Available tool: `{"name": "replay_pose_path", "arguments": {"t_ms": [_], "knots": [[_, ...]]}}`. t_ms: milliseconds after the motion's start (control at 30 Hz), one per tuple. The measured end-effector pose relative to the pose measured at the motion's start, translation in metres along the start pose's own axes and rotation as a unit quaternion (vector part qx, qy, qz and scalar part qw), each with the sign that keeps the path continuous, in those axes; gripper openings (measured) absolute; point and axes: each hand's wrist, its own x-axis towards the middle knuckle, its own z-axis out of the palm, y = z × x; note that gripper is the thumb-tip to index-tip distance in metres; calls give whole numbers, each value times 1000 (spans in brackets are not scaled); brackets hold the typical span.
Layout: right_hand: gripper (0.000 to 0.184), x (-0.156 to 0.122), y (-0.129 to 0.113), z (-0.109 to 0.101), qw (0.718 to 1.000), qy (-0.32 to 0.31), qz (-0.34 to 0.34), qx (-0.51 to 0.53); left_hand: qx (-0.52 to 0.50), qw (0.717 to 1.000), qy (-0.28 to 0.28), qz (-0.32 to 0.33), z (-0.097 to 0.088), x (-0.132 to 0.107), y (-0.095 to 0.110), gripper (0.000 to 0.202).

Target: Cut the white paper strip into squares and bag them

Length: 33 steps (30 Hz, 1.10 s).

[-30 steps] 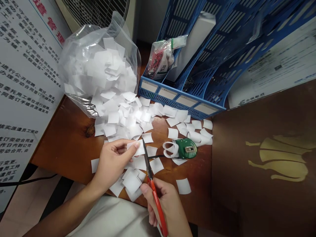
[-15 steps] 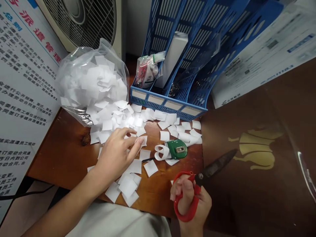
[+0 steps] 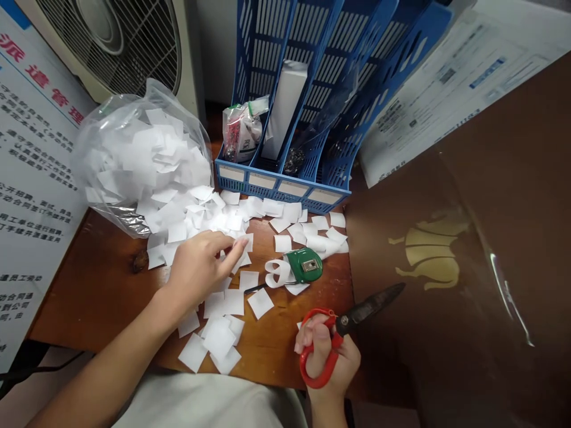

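My left hand (image 3: pixel 198 261) hovers over or rests on scattered white paper squares (image 3: pixel 218 336), thumb and index finger drawn close together. A paper square lies right by the thumb tip; whether it is pinched I cannot make out. My right hand (image 3: pixel 334 362) holds scissors (image 3: pixel 352 321) by their red handles, fingers through the loops. Their dark blades are together and point up to the right, past the table edge. Between the hands sits a green tape dispenser (image 3: pixel 306 265), with a curled white strip (image 3: pixel 277 272) beside it.
A clear plastic bag (image 3: pixel 147 166) full of paper squares stands at the back left, before a fan (image 3: pixel 116 47). Behind the table is a blue file rack (image 3: pixel 285 184) holding a white box (image 3: pixel 285 110) and a small bag (image 3: pixel 242 131). Brown surface (image 3: pixel 446 345) lies on the right.
The whole view has shifted, so things appear further left. My left thumb and index finger have come closer together, a little further from me. My right hand keeps the scissors about the same.
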Motion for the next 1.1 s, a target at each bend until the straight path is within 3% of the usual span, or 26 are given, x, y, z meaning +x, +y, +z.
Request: {"name": "replay_pose_path", "arguments": {"t_ms": [167,267,333,400,500,667,833,967,1100], "knots": [[33,-1,-2,4,1000,11,-17,-3,17,1000,0,-1,-1,6,0,49],[34,-2,-5,7,1000,19,-18,0,-35,999,29,19,-10,4,9,38],[35,-2,-7,9,1000,21,-15,8,-117,993,-6,17,-15,-2,19,24],[34,-2,-8,9,1000,23,-12,18,-203,975,-93,11,-15,-12,29,19],[32,0,-6,6,1000,7,-22,21,-233,954,-189,20,1,-31,39,20],[33,4,-8,4,1000,-11,-23,10,-172,969,-172,46,32,-43,39,27],[38,3,-24,16,1000,11,-19,-21,-268,951,-149,46,8,-34,38,22],[39,-1,-41,32,998,-8,16,-57,-345,915,-203,-45,-14,-33,34,23],[43,-1,-47,50,994,-66,74,-49,-391,877,-252,-120,-17,-39,26,28]]}}
